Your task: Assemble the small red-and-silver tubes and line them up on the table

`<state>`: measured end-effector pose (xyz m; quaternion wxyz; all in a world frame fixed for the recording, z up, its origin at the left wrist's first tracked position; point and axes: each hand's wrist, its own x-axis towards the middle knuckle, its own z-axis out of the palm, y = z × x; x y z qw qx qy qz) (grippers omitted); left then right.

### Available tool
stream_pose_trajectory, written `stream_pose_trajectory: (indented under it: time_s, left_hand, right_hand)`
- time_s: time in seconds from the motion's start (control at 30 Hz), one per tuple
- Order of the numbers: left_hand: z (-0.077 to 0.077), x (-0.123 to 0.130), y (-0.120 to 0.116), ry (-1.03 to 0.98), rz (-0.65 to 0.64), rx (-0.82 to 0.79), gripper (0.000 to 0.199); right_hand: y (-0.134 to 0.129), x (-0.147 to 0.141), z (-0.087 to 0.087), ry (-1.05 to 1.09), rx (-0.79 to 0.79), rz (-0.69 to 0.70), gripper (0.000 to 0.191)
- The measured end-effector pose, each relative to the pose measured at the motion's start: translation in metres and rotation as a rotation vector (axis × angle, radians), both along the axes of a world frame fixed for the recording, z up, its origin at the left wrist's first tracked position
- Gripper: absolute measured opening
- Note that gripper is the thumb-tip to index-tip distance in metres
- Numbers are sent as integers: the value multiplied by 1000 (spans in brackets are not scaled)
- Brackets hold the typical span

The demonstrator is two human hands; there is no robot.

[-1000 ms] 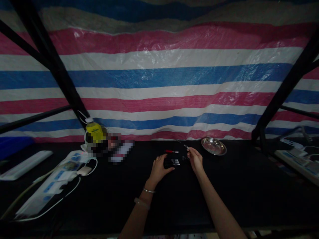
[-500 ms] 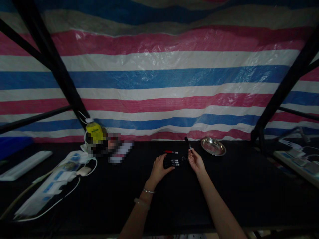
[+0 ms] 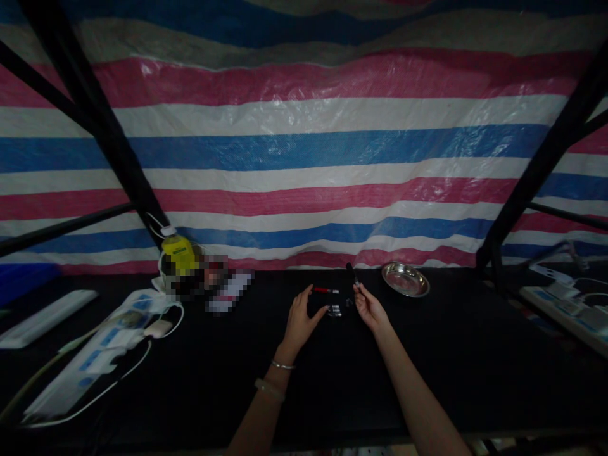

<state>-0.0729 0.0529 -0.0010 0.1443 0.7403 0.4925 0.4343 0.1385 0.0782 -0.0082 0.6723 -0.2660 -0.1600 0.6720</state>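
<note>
Black and slender, a pen-like stick (image 3: 351,273) is standing out at a tilt from the right hand (image 3: 372,310) in the head view, its thumb and fingertips closing together on the lower end, just above the black table (image 3: 332,392). The left hand (image 3: 298,318) is spreading its thumb and fingers apart, its fingertips reaching the near end of the red stick (image 3: 323,290); whether they are touching it is hard to tell. Its thumb is hovering beside the silver-ended sticks (image 3: 335,310), which are lying side by side. Between these and the right hand, a small clear piece (image 3: 350,303) is resting. Right of that hand, the shiny metal dish (image 3: 406,280) is sitting near the striped sheet (image 3: 304,149). Farther left, the yellow bottle (image 3: 180,253) is standing behind the white power strip (image 3: 90,358).
</note>
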Motion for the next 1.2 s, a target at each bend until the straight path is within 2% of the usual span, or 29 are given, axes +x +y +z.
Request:
stream_pose_trajectory:
  time_s: [0.2, 0.4, 0.5, 0.6, 0.83, 1.0, 1.2]
  left_hand:
    - [-2, -1, 2, 37, 13, 5, 56]
    - [3, -1, -3, 80, -36, -40, 58]
    - [3, 0, -3, 107, -71, -39, 53]
    - [2, 0, -2, 111, -81, -29, 44]
    - [0, 1, -1, 99, -25, -72, 45]
    - [-1, 1, 0, 109, -36, -112, 35]
    - [-5, 0, 4, 102, -3, -89, 30]
  right_hand:
    - [-1, -7, -6, -275, 8, -87, 27]
    - [-4, -15, -7, -458, 39, -129, 35]
    - [-5, -19, -10, -544, 51, -147, 38]
    - [-5, -22, -11, -595, 60, -159, 41]
    - [-8, -28, -6, -689, 69, -159, 47]
    - [-12, -32, -3, -752, 63, -152, 50]
    - [-12, -34, -2, -744, 19, -214, 51]
